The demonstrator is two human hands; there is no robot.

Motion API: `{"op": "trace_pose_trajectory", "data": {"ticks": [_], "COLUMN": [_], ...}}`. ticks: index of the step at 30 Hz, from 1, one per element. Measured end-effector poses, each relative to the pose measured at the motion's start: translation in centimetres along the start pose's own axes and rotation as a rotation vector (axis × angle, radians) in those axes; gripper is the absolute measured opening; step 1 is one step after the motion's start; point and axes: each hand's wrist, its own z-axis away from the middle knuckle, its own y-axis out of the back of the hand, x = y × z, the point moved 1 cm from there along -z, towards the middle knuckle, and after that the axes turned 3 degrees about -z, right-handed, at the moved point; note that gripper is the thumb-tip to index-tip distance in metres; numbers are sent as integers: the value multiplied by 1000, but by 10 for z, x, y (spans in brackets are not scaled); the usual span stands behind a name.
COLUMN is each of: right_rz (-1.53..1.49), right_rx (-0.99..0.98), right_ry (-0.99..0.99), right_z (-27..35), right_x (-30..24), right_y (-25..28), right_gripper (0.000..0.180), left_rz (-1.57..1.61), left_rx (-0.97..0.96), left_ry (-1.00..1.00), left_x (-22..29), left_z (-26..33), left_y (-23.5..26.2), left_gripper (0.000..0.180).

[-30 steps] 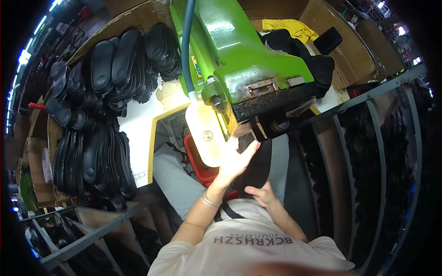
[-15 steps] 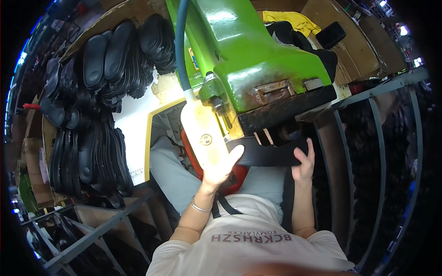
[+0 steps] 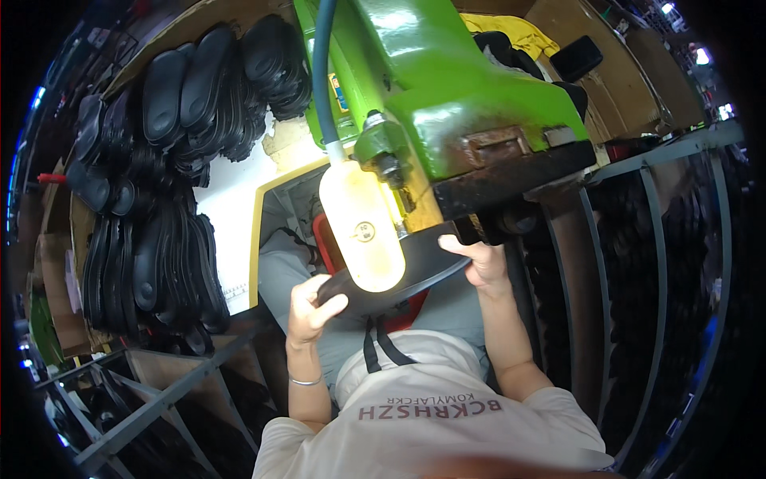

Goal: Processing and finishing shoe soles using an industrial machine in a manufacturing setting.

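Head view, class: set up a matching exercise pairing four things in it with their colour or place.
Things:
1. machine body
2. hose
3. shoe sole held by left hand and right hand
4. stacked soles

Descriptions:
A. blue
B. black, under the pale lamp
C. green
D. piled at the far left

Pairs: 1-C, 2-A, 3-B, 4-D

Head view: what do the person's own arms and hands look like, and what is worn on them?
Both forearms are bare. The left hand has a thin silver bangle at the wrist; the right hand wears nothing visible. White short sleeves cover the upper arms.
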Motion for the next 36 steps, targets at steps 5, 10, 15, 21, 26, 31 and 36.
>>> {"op": "trace_pose_trajectory", "data": {"ticks": [5, 10, 15, 21, 26, 31, 36], "right_rz": [170, 290, 334, 207, 340, 265, 597], "right_rx": [-194, -74, -282, 44, 297, 315, -89], "right_ry": [-21, 5, -324, -149, 26, 101, 292], "right_z": [-11, 11, 89, 107, 67, 16, -27], "right_x": [-2, 8, 48, 2, -43, -74, -71], "right_y": [-25, -24, 28, 79, 91, 61, 46], "right_gripper": [37, 36, 45, 26, 25, 22, 21], "left_rz": [-243, -437, -500, -236, 100, -497, -196], "left_rx": [-257, -27, 175, 186, 93, 162, -108], "left_ry": [-103, -283, -373, -294, -98, -363, -217], "left_x": [11, 16, -14, -11, -2, -6, 10], "left_z": [-22, -54, -42, -31, -32, -47, -63], "left_y": [-38, -82, -100, -111, -122, -108, -52], "left_gripper": [26, 18, 11, 25, 26, 21, 21]}}
